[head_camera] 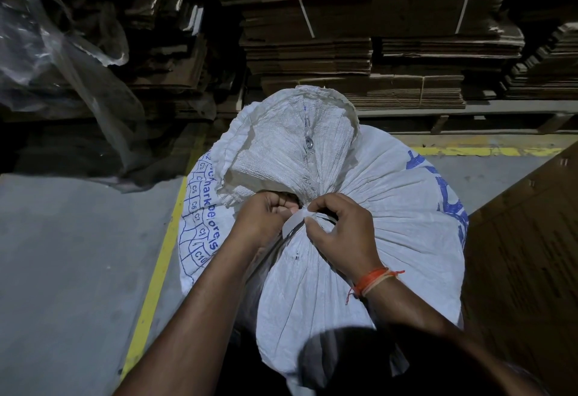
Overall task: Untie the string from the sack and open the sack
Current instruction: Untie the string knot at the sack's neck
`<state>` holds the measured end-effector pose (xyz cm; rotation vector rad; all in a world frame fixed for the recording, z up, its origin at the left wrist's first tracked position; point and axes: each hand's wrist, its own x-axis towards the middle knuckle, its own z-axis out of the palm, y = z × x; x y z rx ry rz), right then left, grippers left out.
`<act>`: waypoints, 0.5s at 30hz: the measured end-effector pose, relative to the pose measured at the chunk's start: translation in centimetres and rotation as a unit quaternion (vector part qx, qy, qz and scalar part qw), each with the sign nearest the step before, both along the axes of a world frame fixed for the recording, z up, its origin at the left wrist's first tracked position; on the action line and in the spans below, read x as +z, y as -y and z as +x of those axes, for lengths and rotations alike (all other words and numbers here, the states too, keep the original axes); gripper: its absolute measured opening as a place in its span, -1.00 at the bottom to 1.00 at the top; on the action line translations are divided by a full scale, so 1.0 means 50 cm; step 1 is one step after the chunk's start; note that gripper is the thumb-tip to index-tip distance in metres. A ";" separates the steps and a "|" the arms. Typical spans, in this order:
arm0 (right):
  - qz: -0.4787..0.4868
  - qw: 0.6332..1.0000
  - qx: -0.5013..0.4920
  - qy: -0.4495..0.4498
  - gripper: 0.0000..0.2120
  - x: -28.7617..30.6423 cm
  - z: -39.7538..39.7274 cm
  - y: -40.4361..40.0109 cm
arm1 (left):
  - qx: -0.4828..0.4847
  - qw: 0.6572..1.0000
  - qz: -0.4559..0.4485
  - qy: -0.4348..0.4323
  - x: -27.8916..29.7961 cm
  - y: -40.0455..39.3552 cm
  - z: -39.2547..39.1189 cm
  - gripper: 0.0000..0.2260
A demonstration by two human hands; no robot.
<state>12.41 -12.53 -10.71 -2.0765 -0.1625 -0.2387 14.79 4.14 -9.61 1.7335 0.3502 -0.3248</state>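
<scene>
Sack (359,208) at frame centre, neck bound; left hand (266,217) fisted on the neck, right hand (341,229) pinching the string (295,220); risk: pulling the wrong strand would tighten the knot.

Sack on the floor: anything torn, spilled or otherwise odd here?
Nothing stands out. The sack is intact and still tied at the neck; both hands, left hand and right hand, work the white string. No spill shows.
</scene>
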 end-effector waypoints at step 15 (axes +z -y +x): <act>-0.007 1.000 -0.003 -0.004 -0.89 0.000 0.000 -0.002 | -0.006 1.000 -0.012 0.010 0.017 0.001 -0.018 -0.76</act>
